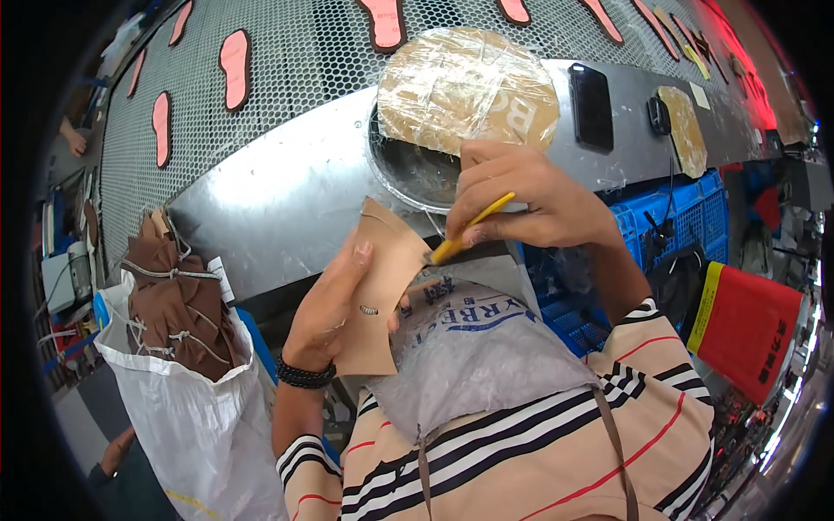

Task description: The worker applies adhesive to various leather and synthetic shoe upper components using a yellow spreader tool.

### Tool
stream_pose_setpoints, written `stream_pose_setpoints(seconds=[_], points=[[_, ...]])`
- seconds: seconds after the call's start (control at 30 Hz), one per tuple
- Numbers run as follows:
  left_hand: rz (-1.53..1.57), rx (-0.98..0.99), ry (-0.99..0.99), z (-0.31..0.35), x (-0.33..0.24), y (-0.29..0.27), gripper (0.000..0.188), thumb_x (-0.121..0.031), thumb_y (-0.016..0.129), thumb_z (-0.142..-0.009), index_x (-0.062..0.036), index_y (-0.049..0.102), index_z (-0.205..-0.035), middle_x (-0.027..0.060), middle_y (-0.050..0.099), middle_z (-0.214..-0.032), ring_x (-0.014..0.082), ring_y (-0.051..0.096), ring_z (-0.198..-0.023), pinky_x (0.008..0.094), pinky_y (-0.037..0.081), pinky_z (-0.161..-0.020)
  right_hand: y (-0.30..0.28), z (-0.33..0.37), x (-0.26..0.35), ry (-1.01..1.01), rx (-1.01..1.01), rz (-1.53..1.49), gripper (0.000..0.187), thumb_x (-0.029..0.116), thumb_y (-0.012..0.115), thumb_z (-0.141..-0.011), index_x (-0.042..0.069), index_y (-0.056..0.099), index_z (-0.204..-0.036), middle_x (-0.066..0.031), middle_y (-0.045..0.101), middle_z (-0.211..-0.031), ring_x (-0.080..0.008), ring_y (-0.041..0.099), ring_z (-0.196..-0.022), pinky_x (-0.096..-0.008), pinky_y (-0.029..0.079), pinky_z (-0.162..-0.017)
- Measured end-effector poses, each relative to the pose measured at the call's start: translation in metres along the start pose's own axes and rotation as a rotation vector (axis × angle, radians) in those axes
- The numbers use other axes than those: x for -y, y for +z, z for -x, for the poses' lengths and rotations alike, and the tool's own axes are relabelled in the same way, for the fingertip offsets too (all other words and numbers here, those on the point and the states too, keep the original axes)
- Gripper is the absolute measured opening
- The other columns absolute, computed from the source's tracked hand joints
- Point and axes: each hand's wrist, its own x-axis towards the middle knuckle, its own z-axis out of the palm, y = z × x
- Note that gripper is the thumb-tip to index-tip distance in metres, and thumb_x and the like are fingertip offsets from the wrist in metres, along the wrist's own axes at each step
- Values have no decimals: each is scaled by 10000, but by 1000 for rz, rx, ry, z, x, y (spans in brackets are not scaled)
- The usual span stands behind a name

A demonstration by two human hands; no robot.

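Note:
My left hand (323,314) holds a curved tan sheet piece (389,265), probably leather, pinched between thumb and fingers. The piece has a small dark printed mark near its lower half. In my right hand (532,198) is a small brush (476,226) with a yellow handle, its tip at the right edge of the tan piece. Just beyond my right hand, a round metal pot (415,170) is set at the bench edge. A cardboard disc (469,87) wrapped in clear tape partly covers it. A grey printed apron (495,369) lies across my lap below the piece.
Several pink, dark-edged insoles (234,69) lie on a mesh belt (291,52) beyond the metal bench (261,200). A black phone (592,106) rests there. At left stands a white sack (187,417) with brown bundles (178,304); blue crates (686,217) are right.

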Motion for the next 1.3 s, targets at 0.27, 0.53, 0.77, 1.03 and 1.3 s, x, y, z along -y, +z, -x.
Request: stream_pose_setpoints(seconds=[0.27,0.53,0.77,1.03,1.3], points=[[-252,-249,354,-15,0,7,323,-149,636,-1002,16,524,-1256,120,682,-907,164,689,-692,274,568,-589,29,2,-24,142,-644,318,132,140,765,-872,61,775,-977,-71,736,-871,-235,613,-799,-343,489,-741],[-266,-405,475,-38,9,17,265,-105,581,-1022,11,520,-1252,99,669,-889,144,677,-679,270,574,-596,49,8,-15,254,-581,303,108,74,728,-882,27,753,-975,-101,718,-888,-236,607,-817,-356,475,-754],[-258,-404,464,-44,8,20,289,-132,597,-1014,1,518,-1258,108,676,-933,152,681,-707,283,582,-624,50,3,-17,207,-599,223,106,121,739,-868,43,753,-938,-109,688,-830,-274,605,-787,-379,481,-743],[478,-75,329,-7,53,-12,423,-120,633,-979,-10,485,-1360,185,655,-1140,288,666,-1030,390,591,-867,44,4,-31,135,-523,548,114,154,770,-832,79,749,-915,-48,688,-824,-257,591,-804,-387,476,-743],[90,-237,322,50,81,-54,447,-259,593,-1046,-48,424,-1402,107,619,-1144,246,673,-1032,377,587,-858,55,12,-37,233,-561,312,145,167,771,-850,76,753,-961,-54,702,-904,-270,580,-833,-389,481,-757]])
